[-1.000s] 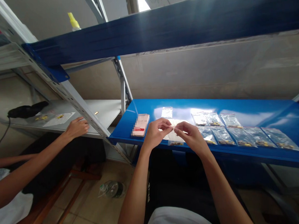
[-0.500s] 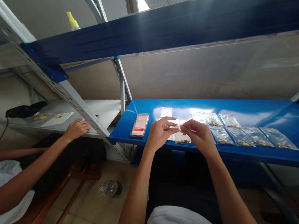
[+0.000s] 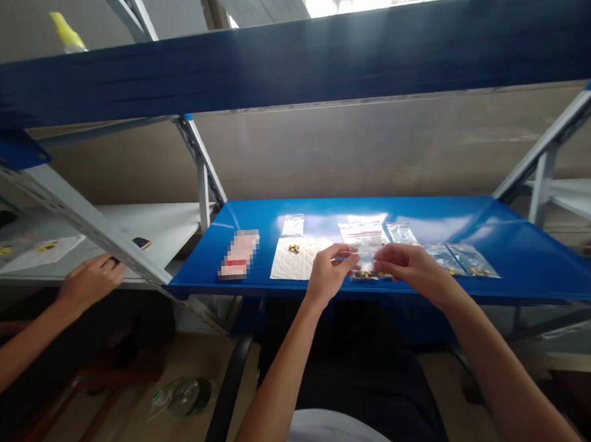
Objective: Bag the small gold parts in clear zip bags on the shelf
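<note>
1. Blue steel shelf (image 3: 325, 212) runs across the scene, with the person's hands at its near edge.
2. Left hand (image 3: 330, 275) and right hand (image 3: 412, 269) are close together, fingers pinching a clear zip bag (image 3: 365, 253) from either side, just above the shelf.
3. Clear zip bag has small gold-and-dark pieces (image 3: 363, 275) gathered at its bottom. It overlaps a red-striped bag (image 3: 361, 229) behind it; exact edges are hard to tell.
4. Left of the hands, a white paper sheet (image 3: 298, 259) lies on the shelf with a few small gold pieces (image 3: 293, 248) on it.
5. Farther left are a flat clear bag (image 3: 292, 225) and a pixelated pink rectangle (image 3: 238, 254), contents unreadable.
6. Right of the hands, filled bags (image 3: 443, 259) lie flat, near the shelf's right part.
7. Far left, a co-worker's hand (image 3: 89, 282) rests by a white metal shelf (image 3: 170, 218), beside its slanted upright, near a paper sheet (image 3: 40, 254).
8. Plastic bottle (image 3: 182, 396) lies on the floor, near left.
</note>
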The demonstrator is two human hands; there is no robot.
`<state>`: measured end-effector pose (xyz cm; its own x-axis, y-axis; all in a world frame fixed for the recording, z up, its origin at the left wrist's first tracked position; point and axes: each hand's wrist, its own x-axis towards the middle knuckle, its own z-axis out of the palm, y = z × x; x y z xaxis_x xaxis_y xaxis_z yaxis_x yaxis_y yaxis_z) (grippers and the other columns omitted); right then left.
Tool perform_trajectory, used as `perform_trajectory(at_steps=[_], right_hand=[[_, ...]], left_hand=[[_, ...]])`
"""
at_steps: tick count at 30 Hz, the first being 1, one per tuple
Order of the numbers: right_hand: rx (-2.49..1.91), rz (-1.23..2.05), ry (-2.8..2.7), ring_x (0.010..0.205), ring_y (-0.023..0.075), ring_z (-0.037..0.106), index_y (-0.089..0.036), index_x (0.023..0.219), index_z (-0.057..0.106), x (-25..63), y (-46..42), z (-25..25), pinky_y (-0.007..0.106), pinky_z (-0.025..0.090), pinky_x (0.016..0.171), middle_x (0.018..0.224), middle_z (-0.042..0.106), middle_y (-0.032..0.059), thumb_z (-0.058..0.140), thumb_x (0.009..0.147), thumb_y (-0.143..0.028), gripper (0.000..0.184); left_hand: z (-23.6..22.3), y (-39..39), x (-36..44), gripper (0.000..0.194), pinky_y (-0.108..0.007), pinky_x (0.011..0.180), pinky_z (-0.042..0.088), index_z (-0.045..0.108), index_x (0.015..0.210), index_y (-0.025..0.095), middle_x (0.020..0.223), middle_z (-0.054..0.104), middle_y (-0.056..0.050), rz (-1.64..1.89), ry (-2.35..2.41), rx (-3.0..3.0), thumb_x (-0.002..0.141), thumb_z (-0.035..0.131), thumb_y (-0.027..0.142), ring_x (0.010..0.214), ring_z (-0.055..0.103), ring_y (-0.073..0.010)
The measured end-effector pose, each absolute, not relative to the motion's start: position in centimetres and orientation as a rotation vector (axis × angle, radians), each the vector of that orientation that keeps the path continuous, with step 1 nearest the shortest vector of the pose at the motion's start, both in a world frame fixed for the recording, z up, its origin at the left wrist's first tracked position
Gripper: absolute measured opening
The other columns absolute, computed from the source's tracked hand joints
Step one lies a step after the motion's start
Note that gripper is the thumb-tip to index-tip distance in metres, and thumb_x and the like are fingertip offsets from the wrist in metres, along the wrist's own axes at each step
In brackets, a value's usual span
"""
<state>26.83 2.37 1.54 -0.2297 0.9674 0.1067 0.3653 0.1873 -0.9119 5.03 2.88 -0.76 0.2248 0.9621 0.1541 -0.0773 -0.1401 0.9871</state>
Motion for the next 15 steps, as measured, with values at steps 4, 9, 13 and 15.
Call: perform_trajectory(at_steps=[4, 9, 13, 15], right_hand=[[-1.387, 0.861, -1.673, 0.063, 0.019, 0.065, -0.018, 0.089, 0.073, 32.8, 3.0, 1.3, 0.027, 0.049, 0.05, 0.072, 0.072, 0.0057, 0.08, 0.078, -0.053, 0.038], [-1.577, 0.707, -1.527, 0.063, 0.0225, 0.069, -0.015, 0.095, 0.071, 40.5, 7.8, -0.2, 0.031, 0.055, 0.054, 0.073, 0.074, 0.009, 0.084, 0.071, -0.049, 0.044], [-1.786, 0.493, -1.477, 0.062, 0.0219, 0.071, -0.013, 0.099, 0.069, 44.7, 12.6, -2.0, 0.033, 0.057, 0.059, 0.081, 0.076, 0.0113, 0.083, 0.072, -0.039, 0.04], [-1.91, 0.371, -1.526, 0.066, 0.0229, 0.072, -0.013, 0.099, 0.07, 45.6, 14.3, -2.9, 0.034, 0.057, 0.066, 0.08, 0.076, 0.0096, 0.08, 0.074, -0.032, 0.033]], left_hand=[[-1.1, 5.2, 11.0, 0.03, -0.031, 0.071, 0.062, 0.072, 0.111, 0.015, 0.099, 0.075, -0.011, 1.072, 0.879, 1.43, 0.085, 0.079, 0.028, 0.08, 0.075, -0.0194], [-1.3, 11.4, 19.9, 0.031, -0.028, 0.07, 0.061, 0.063, 0.115, 0.011, 0.089, 0.076, -0.01, 0.932, 1.035, 1.558, 0.087, 0.074, 0.014, 0.071, 0.074, -0.0158], [-1.7, 15.9, 25.5, 0.034, -0.032, 0.077, 0.058, 0.061, 0.112, 0.012, 0.097, 0.075, -0.014, 0.935, 1.195, 1.629, 0.082, 0.075, 0.009, 0.084, 0.074, -0.0216], [-2.2, 17.1, 27.2, 0.032, -0.035, 0.085, 0.055, 0.062, 0.107, 0.013, 0.104, 0.074, -0.017, 0.946, 1.287, 1.672, 0.079, 0.072, 0.003, 0.098, 0.072, -0.0263]])
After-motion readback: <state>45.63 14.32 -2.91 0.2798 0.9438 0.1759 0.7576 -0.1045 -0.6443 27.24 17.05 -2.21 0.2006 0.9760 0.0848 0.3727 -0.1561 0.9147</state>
